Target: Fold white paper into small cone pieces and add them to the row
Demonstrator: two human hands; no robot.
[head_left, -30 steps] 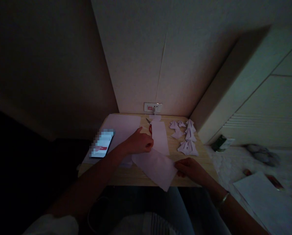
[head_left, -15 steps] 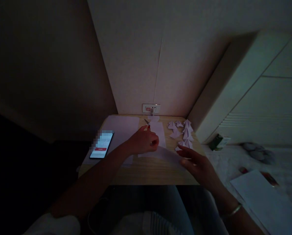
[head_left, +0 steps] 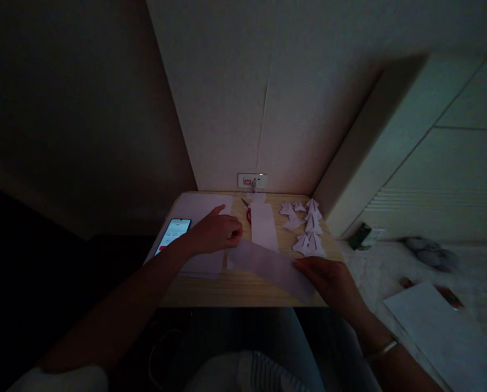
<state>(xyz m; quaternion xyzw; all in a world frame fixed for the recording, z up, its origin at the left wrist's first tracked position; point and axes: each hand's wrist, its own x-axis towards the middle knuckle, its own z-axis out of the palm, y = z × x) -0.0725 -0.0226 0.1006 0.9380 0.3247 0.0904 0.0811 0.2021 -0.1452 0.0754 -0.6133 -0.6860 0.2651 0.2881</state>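
Note:
A strip of white paper point(head_left: 273, 268) stretches slantwise between my two hands above the small wooden table point(head_left: 227, 291). My left hand point(head_left: 216, 231) pinches its upper left end, with the index finger sticking out. At the right end, my right hand point(head_left: 328, 275) grips the strip between thumb and fingers. Another paper strip point(head_left: 263, 226) lies flat behind it, partly over red-handled scissors point(head_left: 248, 213). Larger white sheets point(head_left: 202, 207) lie under and beside my left hand. Several folded paper pieces point(head_left: 312, 223) are grouped at the table's right side.
A lit phone point(head_left: 173, 234) rests on the left sheets, partly behind my left forearm. A wall socket point(head_left: 252, 181) with a plug sits just above the table's back edge. To the right, a white sheet point(head_left: 439, 332) and a dark green box point(head_left: 359, 236) lie on a pale quilted surface.
My left hand has moved left with its end of the paper strip, uncovering the flat strip and scissor handles. My right hand has closed on the other end, and the strip now spans both hands.

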